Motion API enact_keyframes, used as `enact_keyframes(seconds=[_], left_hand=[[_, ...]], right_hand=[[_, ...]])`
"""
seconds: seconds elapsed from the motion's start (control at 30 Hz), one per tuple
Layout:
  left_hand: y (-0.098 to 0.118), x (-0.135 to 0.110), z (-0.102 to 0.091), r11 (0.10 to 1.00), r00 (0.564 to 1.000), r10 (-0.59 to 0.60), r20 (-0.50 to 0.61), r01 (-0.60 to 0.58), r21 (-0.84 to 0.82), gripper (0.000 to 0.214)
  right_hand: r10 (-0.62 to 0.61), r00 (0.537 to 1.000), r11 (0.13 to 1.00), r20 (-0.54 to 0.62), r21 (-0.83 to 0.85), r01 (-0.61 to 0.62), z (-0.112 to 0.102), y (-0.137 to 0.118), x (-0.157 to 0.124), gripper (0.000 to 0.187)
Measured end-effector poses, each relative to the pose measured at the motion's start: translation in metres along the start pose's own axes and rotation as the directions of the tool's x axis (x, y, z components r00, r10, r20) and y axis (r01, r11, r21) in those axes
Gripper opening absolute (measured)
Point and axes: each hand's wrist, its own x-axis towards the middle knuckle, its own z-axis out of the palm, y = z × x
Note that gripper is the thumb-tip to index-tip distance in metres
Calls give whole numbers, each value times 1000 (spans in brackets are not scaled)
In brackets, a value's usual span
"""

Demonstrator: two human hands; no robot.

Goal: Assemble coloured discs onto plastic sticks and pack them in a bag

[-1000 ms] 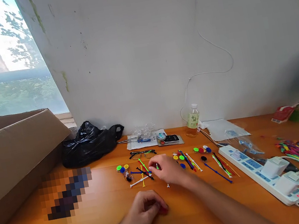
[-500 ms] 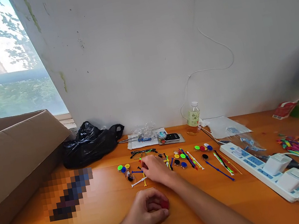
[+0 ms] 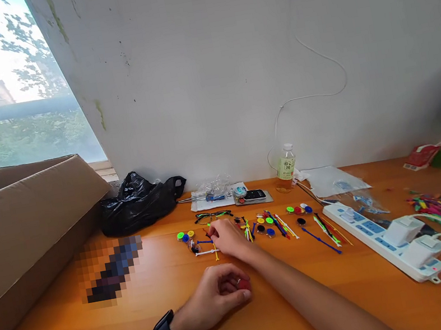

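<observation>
1. Curling round a red piece (image 3: 245,284), your left hand (image 3: 214,298) grasps it at the fingertips.
2. Your right hand (image 3: 228,237) is farther out, its fingertips down beside a white stick (image 3: 206,253) and a yellow stick (image 3: 216,255); I cannot tell whether they pinch anything.
3. Just left of your right hand lie small discs (image 3: 180,235); just beyond it, glasses (image 3: 213,215); to its right, more coloured sticks (image 3: 277,225).

Bright daylight enters through the window (image 3: 2,115), leaving the right dimmer

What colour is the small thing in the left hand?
The small thing is red, as the head view shows.
</observation>
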Motion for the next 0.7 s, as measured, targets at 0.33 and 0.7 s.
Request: enact_keyframes(seconds=[0.33,0.7], left_hand=[[0,-1,1,996,1000,25,14,-26,90,37],[-7,19,8,994,995,50,-83,-58,-94,37]], right_hand=[[62,998,974,27,216,-66,3,9,7,22],[-65,995,706,70,708,-4,-52,50,-86,22]])
